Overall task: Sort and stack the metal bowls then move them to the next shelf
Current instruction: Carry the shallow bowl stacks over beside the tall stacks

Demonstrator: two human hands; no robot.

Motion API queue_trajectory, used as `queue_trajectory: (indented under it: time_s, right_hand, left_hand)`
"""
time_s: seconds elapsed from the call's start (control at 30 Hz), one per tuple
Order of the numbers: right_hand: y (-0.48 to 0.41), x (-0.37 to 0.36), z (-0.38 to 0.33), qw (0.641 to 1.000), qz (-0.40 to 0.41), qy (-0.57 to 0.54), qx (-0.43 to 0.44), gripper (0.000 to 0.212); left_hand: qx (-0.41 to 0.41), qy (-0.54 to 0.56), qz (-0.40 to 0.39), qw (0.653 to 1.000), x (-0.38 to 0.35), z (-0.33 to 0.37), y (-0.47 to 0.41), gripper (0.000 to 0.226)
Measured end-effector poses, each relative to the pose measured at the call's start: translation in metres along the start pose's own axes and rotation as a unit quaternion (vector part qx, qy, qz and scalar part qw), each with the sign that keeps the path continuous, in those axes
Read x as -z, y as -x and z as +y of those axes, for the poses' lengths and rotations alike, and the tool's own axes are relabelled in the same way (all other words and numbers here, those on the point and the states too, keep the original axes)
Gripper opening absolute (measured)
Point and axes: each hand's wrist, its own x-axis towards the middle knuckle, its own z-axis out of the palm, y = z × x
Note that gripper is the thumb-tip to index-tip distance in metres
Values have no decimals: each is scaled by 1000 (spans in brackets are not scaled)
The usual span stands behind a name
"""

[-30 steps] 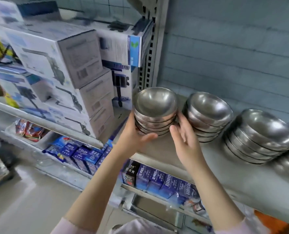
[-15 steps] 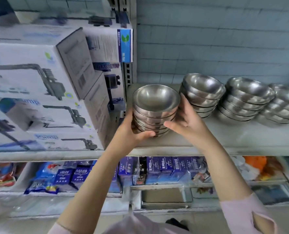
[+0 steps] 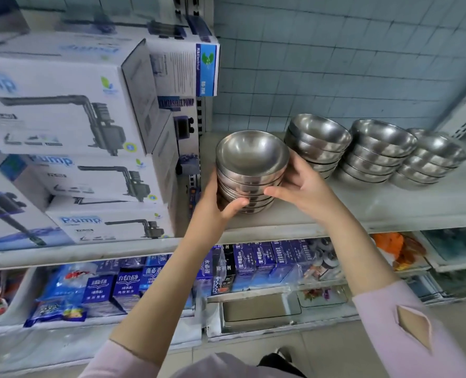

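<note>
Left grip (image 3: pixel 214 205) and right grip (image 3: pixel 305 186) both clasp bowl stack (image 3: pixel 250 159); stack base behind thumbs, shelf (image 3: pixel 389 208) contact unclear. Rightmost stack (image 3: pixel 438 159) partly hidden.

Near the left end of the shelf (image 3: pixel 389 208), close to its front edge: a stack of bowls (image 3: pixel 250 170), held between the left hand (image 3: pixel 215 205) on its left side and the right hand (image 3: pixel 305 186) on its right side. Resting on the shelf or lifted, not possible to tell. Just right of it and further back, a second stack (image 3: pixel 319 140); right of that a third stack (image 3: pixel 379 151), then a fourth stack (image 3: pixel 433 159) toward the right end. Left of the shelf, pump boxes (image 3: pixel 62 110) piled on each other. Underneath, small boxes (image 3: pixel 256 257) in a row
</note>
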Motion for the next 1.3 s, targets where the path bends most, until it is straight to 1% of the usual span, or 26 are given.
queue_trajectory:
  time_s: [0.13,0.27,0.47,0.7,0.8,0.87,0.93,1.0,1.1,1.2,1.3]
  right_hand:
    - [0,0,1,1000,3,-6,0,84]
    - [0,0,0,1000,8,-17,2,81]
    - [0,0,3,1000,2,-25,2,90]
    - [-2,4,5,1000,-15,-12,2,92]
    - [0,3,3,1000,-17,-15,5,87]
    - [1,2,1,999,-21,-28,5,79]
    - [4,-2,-2,998,-15,-61,-23,72]
    - [5,-4,-4,993,-10,-100,-59,68]
    - [10,-5,-5,993,-5,-101,-55,61]
    - [22,-1,-7,993,8,-115,-41,65]
    - [44,11,-9,992,28,-120,-24,75]
  left_hand:
    - [1,-3,-1,1000,2,0,-2,86]
    - [-3,-6,-22,1000,6,1,-5,88]
    - [-12,-7,-31,999,5,-1,-4,99]
    - [-14,-4,-20,1000,4,0,-2,97]
    - [-8,0,-31,999,5,-2,-3,98]
    - [5,-17,-46,999,7,-8,-5,109]
    - [29,-45,-58,997,8,-9,-6,117]
    - [44,-46,-61,996,7,-8,-7,106]
    - [47,-24,-56,997,9,-4,-6,95]
    - [28,-18,-55,998,11,6,5,98]
    - [0,-13,-52,999,7,26,21,105]
